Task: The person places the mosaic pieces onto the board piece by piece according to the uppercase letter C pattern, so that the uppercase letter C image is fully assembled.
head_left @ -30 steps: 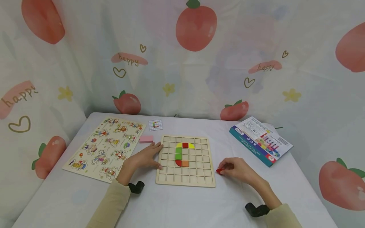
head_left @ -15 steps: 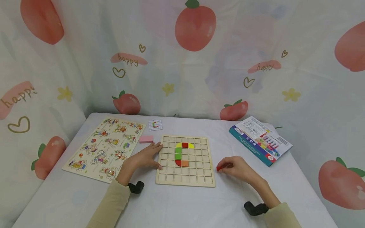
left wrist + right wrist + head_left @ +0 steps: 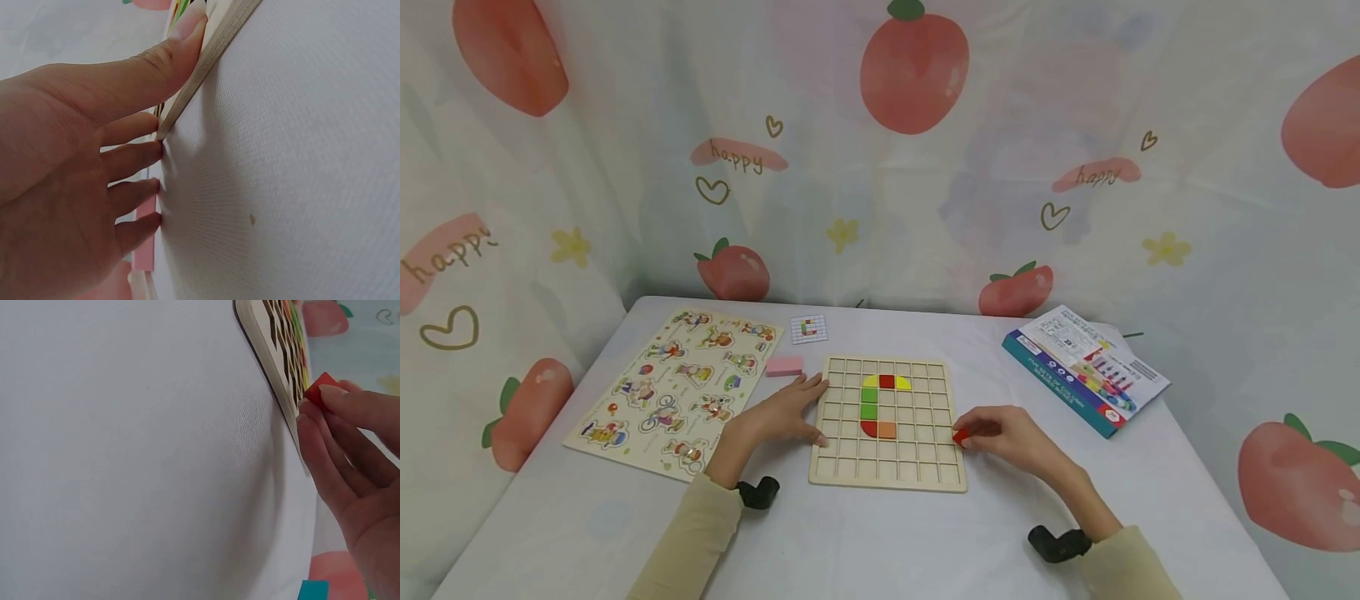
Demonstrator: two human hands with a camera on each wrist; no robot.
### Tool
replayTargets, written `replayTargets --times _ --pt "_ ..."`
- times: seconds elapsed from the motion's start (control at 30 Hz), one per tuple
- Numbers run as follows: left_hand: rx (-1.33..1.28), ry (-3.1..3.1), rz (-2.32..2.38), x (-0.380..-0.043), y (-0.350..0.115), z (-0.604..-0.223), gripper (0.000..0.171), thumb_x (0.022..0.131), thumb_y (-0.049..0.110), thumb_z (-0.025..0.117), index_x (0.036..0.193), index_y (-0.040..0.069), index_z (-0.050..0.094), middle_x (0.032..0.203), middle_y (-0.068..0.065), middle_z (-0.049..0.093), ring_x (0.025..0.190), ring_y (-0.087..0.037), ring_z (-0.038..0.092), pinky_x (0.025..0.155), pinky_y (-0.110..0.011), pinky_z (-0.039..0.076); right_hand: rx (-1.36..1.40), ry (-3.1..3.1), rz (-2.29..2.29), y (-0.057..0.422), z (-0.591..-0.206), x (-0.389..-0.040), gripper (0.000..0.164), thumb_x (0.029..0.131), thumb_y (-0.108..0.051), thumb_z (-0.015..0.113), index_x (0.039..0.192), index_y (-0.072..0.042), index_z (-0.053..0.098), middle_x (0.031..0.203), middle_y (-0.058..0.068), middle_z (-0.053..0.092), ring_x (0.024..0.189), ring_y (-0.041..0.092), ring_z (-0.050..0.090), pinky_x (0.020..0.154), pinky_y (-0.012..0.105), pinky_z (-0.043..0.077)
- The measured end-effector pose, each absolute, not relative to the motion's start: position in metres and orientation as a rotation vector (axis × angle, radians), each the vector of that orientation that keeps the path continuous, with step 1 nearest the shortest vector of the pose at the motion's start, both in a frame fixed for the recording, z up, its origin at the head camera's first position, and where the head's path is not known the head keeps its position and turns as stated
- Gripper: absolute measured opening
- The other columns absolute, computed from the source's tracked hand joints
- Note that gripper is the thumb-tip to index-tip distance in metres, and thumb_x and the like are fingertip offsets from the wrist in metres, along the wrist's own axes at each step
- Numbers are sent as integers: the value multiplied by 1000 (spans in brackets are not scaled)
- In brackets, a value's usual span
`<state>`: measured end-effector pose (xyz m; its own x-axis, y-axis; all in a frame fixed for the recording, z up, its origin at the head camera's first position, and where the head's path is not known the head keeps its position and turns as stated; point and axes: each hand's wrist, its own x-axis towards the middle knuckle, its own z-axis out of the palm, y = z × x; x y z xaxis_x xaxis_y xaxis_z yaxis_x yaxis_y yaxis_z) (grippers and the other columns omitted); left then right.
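A wooden grid board point(image 3: 917, 473) lies mid-table with coloured tiles in some of its cells: yellow quarter-rounds, a red square point(image 3: 887, 382), green squares point(image 3: 869, 402), a red quarter-round and an orange square point(image 3: 887, 430). My left hand point(image 3: 781, 414) is spread along the board's left side, its thumb on the edge and its fingers fairly straight. Between thumb and fingertips, my right hand point(image 3: 1011, 437) pinches a small red tile point(image 3: 321, 387) over the board's right edge. The fingers hide part of that tile.
A pink block point(image 3: 785, 366) and a small pattern card point(image 3: 809, 329) lie beyond the left hand. A picture puzzle board point(image 3: 640, 417) covers the table's left side. At the back right is a teal-edged box point(image 3: 1060, 387) with a printed sheet on it.
The right hand has moved left with the red tile, from beside the board to over its right edge. The left hand and the tiles in the board stay put.
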<state>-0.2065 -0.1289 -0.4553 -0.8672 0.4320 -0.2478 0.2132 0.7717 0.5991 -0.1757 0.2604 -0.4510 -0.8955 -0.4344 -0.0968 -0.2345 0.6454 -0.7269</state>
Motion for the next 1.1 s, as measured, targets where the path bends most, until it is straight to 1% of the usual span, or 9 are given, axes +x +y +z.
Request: replayTargets --times 0.17,0.4,0.63,0.9,0.97,1.1 --pt "492 2593 808 -207 -129 -455 98 82 28 87 161 6 33 171 -14 22 160 -38 11 128 -57 17 -527 2615 -1119 251 -453 -178 19 94 -15 76 113 -13 77 106 0 76 95 17 68 83 15 55" --pt "495 2598 801 -208 -129 -458 98 82 29 87 161 7 33 171 -13 22 160 -37 11 128 -57 17 -481 2613 -1175 234 -458 -180 19 94 -16 75 112 -10 78 106 4 76 93 16 68 83 16 56" --pt "488 2594 802 -207 -129 -457 99 81 31 88 161 7 34 171 -13 22 160 -37 11 127 -57 18 -459 2617 -1207 212 -459 -183 15 93 -14 76 107 -10 79 101 3 77 90 16 68 81 15 56" --pt "490 2591 790 -208 -129 -458 99 82 31 88 161 7 33 171 -12 22 160 -37 11 128 -57 18 -443 2622 -1206 194 -459 -186 12 94 -13 75 105 -11 80 99 1 77 89 15 68 85 24 60" --pt "488 2590 783 -209 -129 -459 99 82 31 87 162 8 32 172 -12 21 160 -36 10 128 -56 17 -423 2620 -1208 191 -460 -187 12 94 -12 75 104 -12 80 99 1 76 87 14 68 84 23 60" --pt "489 2589 781 -210 -128 -460 99 82 30 87 162 8 32 172 -11 21 160 -36 9 128 -55 17 -441 2607 -1221 188 -461 -189 12 94 -10 74 105 -9 79 98 3 76 82 14 68 79 21 60"
